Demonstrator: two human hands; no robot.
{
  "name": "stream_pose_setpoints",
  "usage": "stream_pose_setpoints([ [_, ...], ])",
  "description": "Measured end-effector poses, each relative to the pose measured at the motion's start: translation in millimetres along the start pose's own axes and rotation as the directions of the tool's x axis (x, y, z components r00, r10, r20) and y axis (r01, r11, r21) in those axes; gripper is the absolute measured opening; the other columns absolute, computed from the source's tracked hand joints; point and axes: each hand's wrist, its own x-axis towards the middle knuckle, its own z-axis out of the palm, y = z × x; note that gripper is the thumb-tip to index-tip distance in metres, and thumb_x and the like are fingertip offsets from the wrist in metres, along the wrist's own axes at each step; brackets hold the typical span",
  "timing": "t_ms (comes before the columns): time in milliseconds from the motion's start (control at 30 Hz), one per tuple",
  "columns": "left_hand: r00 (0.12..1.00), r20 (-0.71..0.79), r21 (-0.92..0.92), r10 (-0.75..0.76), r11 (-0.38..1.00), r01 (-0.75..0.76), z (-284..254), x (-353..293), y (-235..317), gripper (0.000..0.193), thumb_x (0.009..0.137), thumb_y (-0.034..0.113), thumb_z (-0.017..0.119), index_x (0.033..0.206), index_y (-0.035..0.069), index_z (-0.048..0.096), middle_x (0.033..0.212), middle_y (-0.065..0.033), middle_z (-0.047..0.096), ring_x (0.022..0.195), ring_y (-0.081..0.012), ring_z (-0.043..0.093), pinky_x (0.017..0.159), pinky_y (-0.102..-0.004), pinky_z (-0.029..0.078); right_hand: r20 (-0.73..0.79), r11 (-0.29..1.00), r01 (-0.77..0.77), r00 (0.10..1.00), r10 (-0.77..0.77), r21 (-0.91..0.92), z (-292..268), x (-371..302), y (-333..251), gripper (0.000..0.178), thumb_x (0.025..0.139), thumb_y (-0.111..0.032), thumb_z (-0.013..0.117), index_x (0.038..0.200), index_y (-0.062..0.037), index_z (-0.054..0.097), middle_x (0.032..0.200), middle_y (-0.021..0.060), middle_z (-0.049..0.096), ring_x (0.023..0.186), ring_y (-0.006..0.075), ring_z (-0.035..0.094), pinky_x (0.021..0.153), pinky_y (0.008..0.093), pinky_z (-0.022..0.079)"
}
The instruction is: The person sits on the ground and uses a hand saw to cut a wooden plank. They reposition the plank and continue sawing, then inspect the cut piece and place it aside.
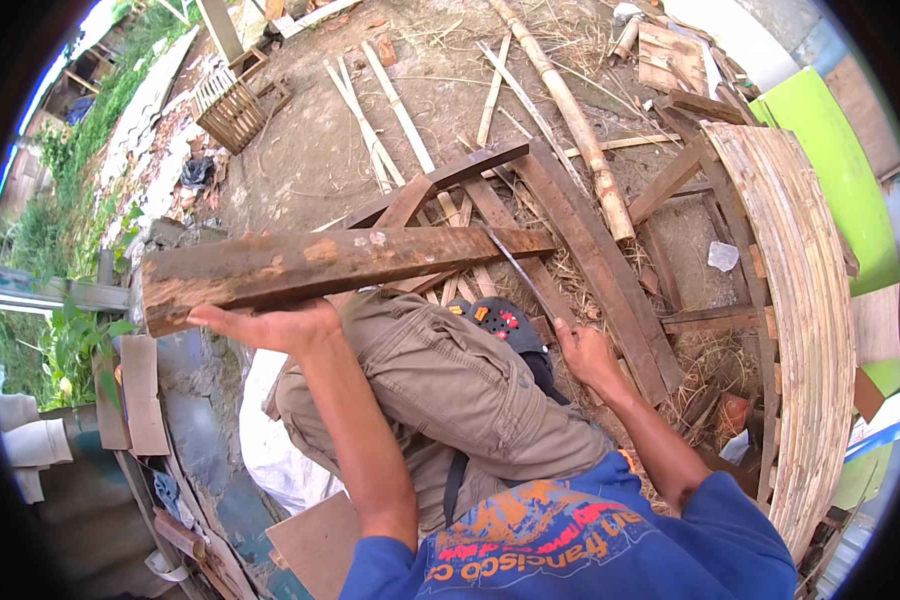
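A thick, weathered brown wooden beam (300, 268) lies slantwise across the front of me, its broad end at the left. My left hand (275, 328) bears it from below, palm up near that end; part of the fingers is hidden by the wood. My right hand (582, 350) is closed around the near end of a long, thin metal tool (522, 268), seen nearly edge-on, so its kind is unclear. The tool's far tip meets or overlaps the beam's narrower right part. Under the beam are crossed dark timbers (495, 205), with a wide plank (600, 270) leaning off to the right.
A slatted bamboo bench (795, 330) stands at the right beside a bright green panel (835, 175). Bamboo poles (570, 115) and strips lie on the dirt beyond. A slatted crate (232, 108) sits far left. My clog-shod foot (505, 322) is below the beam.
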Motion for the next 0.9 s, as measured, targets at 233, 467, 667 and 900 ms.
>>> stream_pose_setpoints([
  [233,0.997,-0.059,0.011,0.044,0.999,-0.044,9,-1,-2,0.092,0.090,0.077,0.052,0.156,0.017,0.031,0.145,-0.0126,0.044,0.130,-0.0328,0.047,0.111,-0.0544,0.040,0.038,1.000,-0.025,0.999,0.025,0.013,3,12,5,0.076,0.099,-0.063,0.047,0.087,0.0077,0.070,0.078,0.0352,0.065,0.081,0.0515,0.067,0.071,0.0541,0.051],
  [467,0.997,-0.071,0.019,0.039,0.999,-0.038,4,3,-3,0.092,0.087,0.081,0.052,0.151,0.016,0.037,0.131,-0.0115,0.053,0.119,-0.0294,0.055,0.101,-0.0500,0.048,0.034,0.998,-0.051,0.998,0.050,0.027,5,21,15,0.073,0.100,-0.060,0.047,0.087,0.0085,0.069,0.077,0.0364,0.063,0.081,0.0498,0.069,0.071,0.0543,0.051],
  [667,0.999,-0.042,-0.076,-0.022,0.997,0.019,-11,5,-6,0.089,0.087,0.082,0.051,0.144,0.014,0.043,0.125,-0.0108,0.056,0.115,-0.0274,0.058,0.099,-0.0487,0.050,0.052,0.987,0.160,0.986,-0.161,0.031,-5,-3,-13,0.071,0.100,-0.060,0.049,0.082,0.0061,0.068,0.067,0.0327,0.061,0.073,0.0525,0.064,0.066,0.0551,0.049],
  [900,0.998,-0.050,-0.064,-0.024,0.998,0.021,-15,6,-9,0.089,0.087,0.081,0.052,0.147,0.016,0.041,0.128,-0.0105,0.055,0.120,-0.0292,0.055,0.104,-0.0518,0.046,0.090,0.984,0.165,0.981,-0.171,0.071,-13,-7,-44,0.074,0.100,-0.062,0.048,0.086,0.0077,0.069,0.066,0.0308,0.063,0.072,0.0460,0.069,0.065,0.0506,0.051],
])
